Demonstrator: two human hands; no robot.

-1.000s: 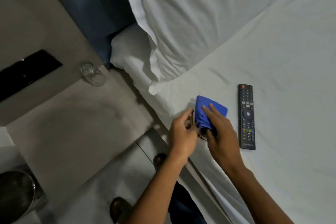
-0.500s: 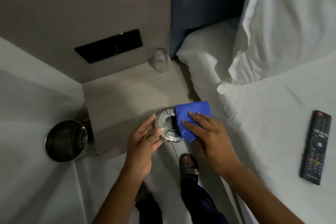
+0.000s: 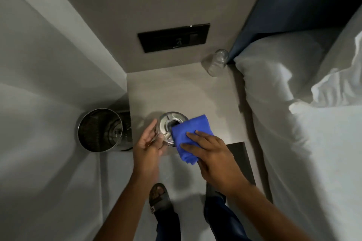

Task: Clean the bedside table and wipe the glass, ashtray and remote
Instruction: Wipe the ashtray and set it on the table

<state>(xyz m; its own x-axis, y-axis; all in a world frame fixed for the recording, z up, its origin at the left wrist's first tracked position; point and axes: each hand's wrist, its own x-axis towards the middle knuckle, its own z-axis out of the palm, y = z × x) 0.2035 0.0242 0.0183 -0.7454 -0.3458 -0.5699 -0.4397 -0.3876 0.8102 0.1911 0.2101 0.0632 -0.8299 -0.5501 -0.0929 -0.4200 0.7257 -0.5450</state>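
A round metal ashtray (image 3: 168,123) is over the near part of the beige bedside table (image 3: 176,92). My left hand (image 3: 150,143) grips its left rim. My right hand (image 3: 211,148) presses a folded blue cloth (image 3: 191,133) onto the ashtray's right side, covering part of it. A clear glass (image 3: 216,62) stands at the table's far right corner, against the bed. The remote is out of view.
A shiny metal bin (image 3: 101,129) stands on the floor left of the table. A black switch panel (image 3: 174,37) is on the wall behind. The white bed (image 3: 313,143) with pillows runs along the right. My sandalled foot (image 3: 159,197) is below.
The view has swung from the bed to the bedside table. Both hands carried the ashtray and cloth from over the bed to over the table. The remote has left the view.
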